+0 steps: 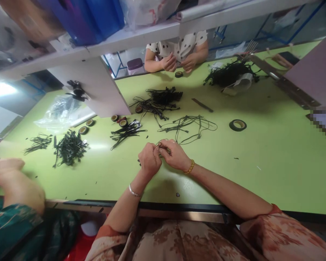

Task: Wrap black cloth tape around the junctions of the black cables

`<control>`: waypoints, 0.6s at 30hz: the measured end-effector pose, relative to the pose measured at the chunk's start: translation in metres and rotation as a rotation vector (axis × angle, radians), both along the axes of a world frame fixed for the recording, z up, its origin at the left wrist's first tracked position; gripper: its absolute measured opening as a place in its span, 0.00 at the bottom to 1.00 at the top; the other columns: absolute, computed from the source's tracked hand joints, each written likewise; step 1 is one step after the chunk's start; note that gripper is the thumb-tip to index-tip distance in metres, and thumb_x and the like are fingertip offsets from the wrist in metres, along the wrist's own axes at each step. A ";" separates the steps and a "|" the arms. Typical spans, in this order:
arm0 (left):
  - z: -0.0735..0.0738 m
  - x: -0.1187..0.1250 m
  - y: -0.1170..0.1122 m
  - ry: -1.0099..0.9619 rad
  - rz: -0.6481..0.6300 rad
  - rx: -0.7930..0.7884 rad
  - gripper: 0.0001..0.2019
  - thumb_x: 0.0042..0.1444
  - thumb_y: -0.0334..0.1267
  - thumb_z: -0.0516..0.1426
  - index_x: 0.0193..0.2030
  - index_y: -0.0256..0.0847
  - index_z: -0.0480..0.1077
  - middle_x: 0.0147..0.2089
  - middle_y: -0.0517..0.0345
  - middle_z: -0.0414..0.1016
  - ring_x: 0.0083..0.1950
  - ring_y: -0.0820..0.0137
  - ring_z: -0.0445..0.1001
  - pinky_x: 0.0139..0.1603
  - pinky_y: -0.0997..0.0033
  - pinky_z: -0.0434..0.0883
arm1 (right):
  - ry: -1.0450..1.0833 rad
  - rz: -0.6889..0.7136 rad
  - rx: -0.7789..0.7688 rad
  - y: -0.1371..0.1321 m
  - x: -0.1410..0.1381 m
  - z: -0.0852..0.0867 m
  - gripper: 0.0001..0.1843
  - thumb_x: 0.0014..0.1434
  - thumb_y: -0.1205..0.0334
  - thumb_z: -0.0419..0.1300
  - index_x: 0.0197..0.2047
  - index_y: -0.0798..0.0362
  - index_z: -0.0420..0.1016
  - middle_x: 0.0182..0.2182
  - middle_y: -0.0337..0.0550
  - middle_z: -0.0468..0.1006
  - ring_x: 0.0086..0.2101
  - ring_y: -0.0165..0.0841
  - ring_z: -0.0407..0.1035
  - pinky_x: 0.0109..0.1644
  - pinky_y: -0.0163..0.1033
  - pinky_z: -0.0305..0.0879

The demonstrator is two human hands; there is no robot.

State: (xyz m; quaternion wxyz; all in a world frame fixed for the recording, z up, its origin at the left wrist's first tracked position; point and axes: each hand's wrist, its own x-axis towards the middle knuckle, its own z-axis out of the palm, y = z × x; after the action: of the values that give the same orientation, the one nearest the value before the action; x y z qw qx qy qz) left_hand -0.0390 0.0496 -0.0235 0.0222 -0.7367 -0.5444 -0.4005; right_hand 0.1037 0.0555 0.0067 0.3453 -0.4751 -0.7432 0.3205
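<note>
Just above the table, my left hand and my right hand meet, with fingers closed on a thin black cord. Most of the cord is hidden by the fingers, and a dark end pokes out at the left hand's outer side. Beyond my hands lie loose black cords in wide loops. Farther back is a tangled bundle of black cords. Flat black strips lie to the left of the loose cords.
A green table carries a black tape roll at right and a black pile at left. Across stands a person with hands raised; a co-worker's arm rests left. A white shelf spans above.
</note>
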 end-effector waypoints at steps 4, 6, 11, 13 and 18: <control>0.000 0.001 0.000 0.059 0.028 0.021 0.18 0.69 0.44 0.45 0.30 0.41 0.63 0.25 0.59 0.65 0.25 0.72 0.60 0.29 0.68 0.53 | 0.019 0.006 0.050 0.001 0.001 -0.003 0.06 0.59 0.66 0.52 0.30 0.51 0.64 0.25 0.39 0.68 0.30 0.35 0.60 0.45 0.42 0.57; 0.001 0.000 0.001 0.077 0.030 0.017 0.17 0.68 0.45 0.45 0.29 0.41 0.63 0.25 0.58 0.65 0.25 0.71 0.60 0.29 0.67 0.52 | 0.057 0.023 -0.010 0.003 0.002 -0.003 0.06 0.60 0.64 0.52 0.30 0.51 0.65 0.26 0.40 0.69 0.32 0.35 0.61 0.44 0.41 0.58; 0.005 -0.001 0.003 -0.047 -0.060 -0.067 0.14 0.68 0.41 0.45 0.30 0.42 0.61 0.27 0.60 0.65 0.27 0.72 0.62 0.31 0.70 0.56 | 0.204 0.156 -0.210 0.012 0.010 -0.003 0.09 0.62 0.56 0.54 0.33 0.52 0.67 0.26 0.37 0.68 0.29 0.31 0.59 0.35 0.36 0.57; 0.008 -0.001 0.003 -0.114 -0.100 -0.131 0.13 0.67 0.40 0.46 0.30 0.42 0.60 0.26 0.61 0.64 0.27 0.72 0.62 0.31 0.71 0.58 | 0.219 0.177 -0.234 0.015 0.013 -0.002 0.09 0.61 0.56 0.55 0.34 0.52 0.68 0.26 0.36 0.67 0.28 0.30 0.59 0.34 0.35 0.56; 0.016 -0.001 0.001 -0.203 -0.153 -0.247 0.12 0.66 0.40 0.46 0.30 0.42 0.59 0.26 0.62 0.64 0.27 0.72 0.63 0.31 0.71 0.59 | 0.179 0.192 -0.201 0.016 0.016 0.002 0.09 0.61 0.57 0.56 0.33 0.53 0.69 0.25 0.35 0.67 0.29 0.29 0.59 0.35 0.35 0.56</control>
State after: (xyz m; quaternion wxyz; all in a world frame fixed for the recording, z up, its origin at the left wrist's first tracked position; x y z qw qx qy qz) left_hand -0.0402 0.0509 -0.0077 -0.1543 -0.7289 -0.5311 -0.4034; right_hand 0.1200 0.0712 0.0090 0.3286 -0.4038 -0.7157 0.4656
